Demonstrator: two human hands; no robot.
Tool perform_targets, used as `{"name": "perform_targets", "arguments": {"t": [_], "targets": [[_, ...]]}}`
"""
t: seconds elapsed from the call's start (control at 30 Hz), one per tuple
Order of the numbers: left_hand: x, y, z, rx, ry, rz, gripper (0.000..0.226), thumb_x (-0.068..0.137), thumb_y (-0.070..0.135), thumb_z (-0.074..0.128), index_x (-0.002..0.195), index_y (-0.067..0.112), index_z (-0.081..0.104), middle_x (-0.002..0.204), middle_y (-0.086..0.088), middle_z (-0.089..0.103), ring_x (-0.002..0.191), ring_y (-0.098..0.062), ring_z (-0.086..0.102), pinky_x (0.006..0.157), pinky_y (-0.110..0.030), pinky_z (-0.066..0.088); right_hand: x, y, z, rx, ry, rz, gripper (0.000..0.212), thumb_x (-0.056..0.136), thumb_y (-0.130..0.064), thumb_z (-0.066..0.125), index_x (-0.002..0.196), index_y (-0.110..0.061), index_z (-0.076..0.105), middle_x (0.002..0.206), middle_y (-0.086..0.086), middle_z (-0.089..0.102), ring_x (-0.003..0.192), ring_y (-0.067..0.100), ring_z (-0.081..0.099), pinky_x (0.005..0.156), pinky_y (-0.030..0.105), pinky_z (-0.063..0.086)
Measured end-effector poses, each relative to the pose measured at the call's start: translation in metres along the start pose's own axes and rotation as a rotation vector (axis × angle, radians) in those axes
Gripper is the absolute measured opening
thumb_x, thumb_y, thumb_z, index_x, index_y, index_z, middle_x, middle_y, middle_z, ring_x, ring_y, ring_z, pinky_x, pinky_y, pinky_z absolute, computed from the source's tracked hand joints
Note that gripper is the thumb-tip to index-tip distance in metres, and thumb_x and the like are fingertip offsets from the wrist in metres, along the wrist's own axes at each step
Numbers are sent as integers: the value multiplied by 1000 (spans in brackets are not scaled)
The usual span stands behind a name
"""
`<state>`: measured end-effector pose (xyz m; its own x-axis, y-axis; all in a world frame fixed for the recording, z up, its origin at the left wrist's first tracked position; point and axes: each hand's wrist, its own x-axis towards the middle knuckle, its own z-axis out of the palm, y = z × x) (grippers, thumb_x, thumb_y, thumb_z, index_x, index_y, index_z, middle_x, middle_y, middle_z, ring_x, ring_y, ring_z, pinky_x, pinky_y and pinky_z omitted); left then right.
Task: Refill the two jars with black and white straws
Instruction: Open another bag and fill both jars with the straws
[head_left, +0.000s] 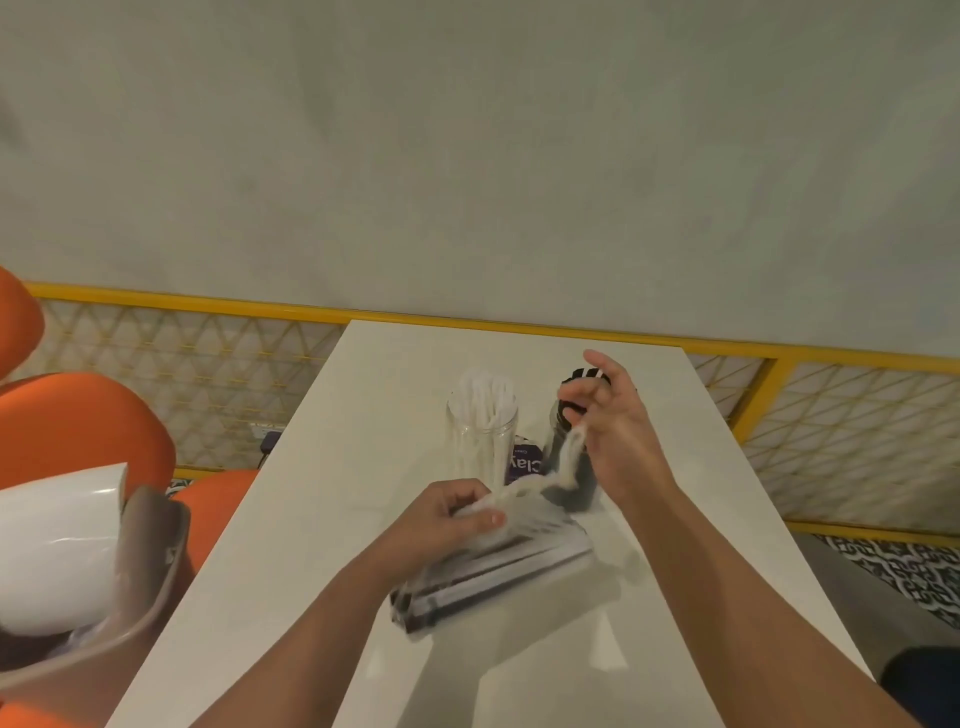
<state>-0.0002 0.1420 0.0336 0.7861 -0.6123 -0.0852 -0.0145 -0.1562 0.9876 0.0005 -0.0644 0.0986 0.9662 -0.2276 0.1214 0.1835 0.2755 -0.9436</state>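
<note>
- Head view looks down on a long white table (291, 519) that runs away toward a pale wall with a yellow rail.
- 2 jars stand side by side near the middle of the table: a clear jar (482, 426) on the left packed with white straws (485, 391), and a darker jar (566, 462) on the right with black straws (584, 375) poking out of its top.
- A small purple card (525, 464) with white lettering sits between the 2 jars, just behind them.
- A clear plastic pack of straws (498, 577) lies flat on the table in front of the jars, showing dark and light bands through the wrap.
- The person's left hand (457, 519) is closed on the near upper end of that pack, thumb on top, pinching the wrapper.
- The right hand (615, 431) is raised in front of the dark jar, its fingers curled round a stretched strip of the wrapper (569, 457) that runs back down to the pack.
- The 2 hands are apart, joined only by that stretched plastic.
- Motion blur hides whether any straw is in the right hand.
- Off the table's left edge are orange seats (78, 426) and a brown tub (150, 551) holding a white rolled sheet (52, 545).
</note>
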Motion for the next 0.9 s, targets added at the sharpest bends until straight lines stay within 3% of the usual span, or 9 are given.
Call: {"name": "perform_targets", "arguments": {"t": [0.13, 0.23, 0.37, 0.43, 0.5, 0.57, 0.7, 0.8, 0.9], "targets": [[6, 6, -3, -193, -4, -1, 12, 79, 2, 67, 75, 9, 57, 68, 1, 56, 61, -8, 50, 58, -14, 41, -12, 26, -4, -331, -98, 261, 50, 87, 15, 39, 130, -11, 44, 94, 7, 58, 79, 18, 58, 66, 26, 45], [10, 7, -4, -352, -4, -53, 6, 71, 7, 63, 76, 8, 61, 69, -1, 63, 62, -11, 57, 58, -17, 46, -28, 57, -16, -440, -379, 485, 25, 96, -27, 47, 117, -28, 60, 120, 4, 62, 110, 18, 58, 92, 30, 45], [13, 5, -1, -436, -47, -114, 14, 71, 15, 66, 79, 4, 62, 70, -4, 66, 62, -13, 61, 60, -20, 49, -31, 65, -19, -237, -510, 530, 60, 81, -61, 55, 125, -20, 59, 131, 1, 58, 125, 18, 51, 107, 37, 39], [15, 4, -3, -500, 10, -105, 31, 65, 25, 75, 80, 3, 61, 74, -8, 63, 65, -16, 57, 62, -22, 47, -32, 64, -23, -139, -547, 538, 60, 74, -39, 73, 125, -10, 57, 123, 9, 61, 114, 23, 57, 100, 39, 43], [15, 3, -9, -587, 65, -75, 55, 56, 33, 83, 93, -3, 62, 85, -15, 59, 76, -23, 56, 71, -30, 46, -32, 62, -27, -134, -485, 549, 41, 71, -14, 72, 110, -4, 63, 99, 10, 66, 88, 18, 64, 85, 30, 50], [14, 3, -15, -657, 58, -58, 55, 50, 35, 88, 85, 1, 63, 77, -9, 62, 71, -19, 59, 66, -25, 51, -35, 60, -32, -96, -399, 566, 28, 68, -5, 68, 96, -3, 67, 83, 5, 68, 74, 12, 65, 73, 23, 54], [14, 11, -7, -532, 3, -120, 21, 68, 17, 72, 86, 12, 65, 79, -5, 63, 76, -16, 59, 67, -21, 52, -34, 49, -21, -16, -428, 528, 31, 70, 2, 65, 100, -7, 62, 87, 5, 67, 81, 14, 66, 75, 25, 55], [18, 21, 0, -517, -1, -91, 23, 70, 11, 73, 93, 14, 67, 91, -15, 57, 85, -20, 60, 78, -28, 51, -30, 36, -7, -62, -436, 433, 31, 70, 1, 64, 98, -11, 60, 88, 3, 64, 81, 12, 63, 75, 23, 52], [17, 26, -11, -605, 152, -72, 29, 68, 3, 73, 95, 11, 66, 80, -7, 61, 69, -12, 64, 63, -20, 54, -25, 30, -12, -25, -315, 397, 31, 77, 13, 58, 98, -11, 62, 95, 6, 61, 80, 13, 64, 72, 22, 55]]}}
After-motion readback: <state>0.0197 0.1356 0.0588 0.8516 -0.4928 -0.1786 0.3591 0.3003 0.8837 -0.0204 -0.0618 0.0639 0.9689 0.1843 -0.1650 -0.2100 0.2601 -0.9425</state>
